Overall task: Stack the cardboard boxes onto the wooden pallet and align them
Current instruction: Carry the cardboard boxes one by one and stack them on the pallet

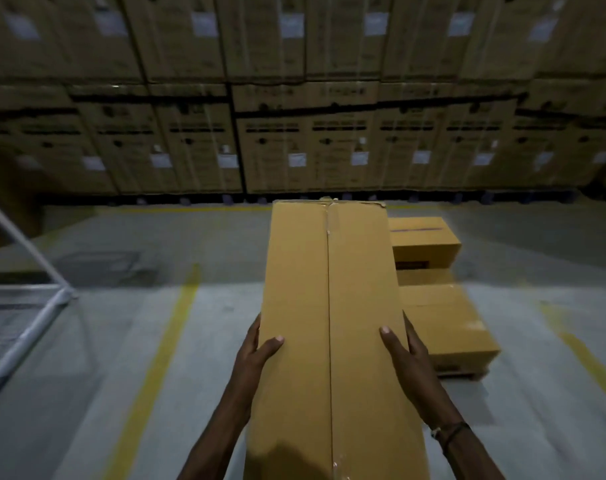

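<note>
I carry a long cardboard box lengthwise in front of me, its taped seam running down the middle. My left hand grips its left side with the thumb on top. On the right side, my right hand grips the same way. Behind and to the right, two cardboard boxes lie on the floor area: a near one and a far one. A sliver of the wooden pallet shows under the near box; the carried box hides most of it.
A wall of stacked printed cartons fills the background. A white metal cage frame stands at the left. Yellow floor lines run along the grey concrete floor on both sides.
</note>
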`<state>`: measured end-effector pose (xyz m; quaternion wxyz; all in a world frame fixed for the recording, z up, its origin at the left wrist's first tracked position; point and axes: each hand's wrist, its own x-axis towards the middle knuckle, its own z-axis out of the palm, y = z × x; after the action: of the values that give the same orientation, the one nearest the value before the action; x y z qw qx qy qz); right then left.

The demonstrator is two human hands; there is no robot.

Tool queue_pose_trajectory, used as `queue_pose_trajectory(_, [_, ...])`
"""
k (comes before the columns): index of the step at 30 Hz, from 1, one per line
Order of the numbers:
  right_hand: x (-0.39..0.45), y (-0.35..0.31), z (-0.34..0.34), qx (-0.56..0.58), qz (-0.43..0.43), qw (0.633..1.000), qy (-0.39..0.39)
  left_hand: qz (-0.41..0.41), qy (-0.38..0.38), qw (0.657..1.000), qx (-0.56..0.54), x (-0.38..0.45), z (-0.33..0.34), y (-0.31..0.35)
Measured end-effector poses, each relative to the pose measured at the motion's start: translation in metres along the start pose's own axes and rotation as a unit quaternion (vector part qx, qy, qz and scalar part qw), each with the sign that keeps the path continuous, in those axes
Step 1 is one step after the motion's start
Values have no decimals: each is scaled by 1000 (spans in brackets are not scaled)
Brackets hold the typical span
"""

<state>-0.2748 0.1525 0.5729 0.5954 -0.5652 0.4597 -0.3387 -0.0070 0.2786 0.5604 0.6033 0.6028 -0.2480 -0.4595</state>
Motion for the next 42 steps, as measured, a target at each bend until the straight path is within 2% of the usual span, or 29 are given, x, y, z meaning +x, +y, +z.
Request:
queue_pose_trajectory(11, [21, -35, 228, -9, -12, 994, -107, 44, 93, 994, -27, -7, -218, 39])
queue_pose_trajectory(18, [44, -54, 322, -5, -24, 991, -133, 60, 115, 991, -26, 19, -309, 66])
queue_pose_trajectory(28, [133, -78, 407, 7, -36, 990, -133, 63, 128, 988, -52, 127, -376, 95])
queue_pose_trajectory(37, [248, -109, 448, 20, -65, 995, -76, 63, 65, 995, -38, 271, -398, 156])
queue_pose_trajectory(42, [299, -119, 458, 34, -50, 997, -37, 56, 38, 997, -24, 341, -396, 178])
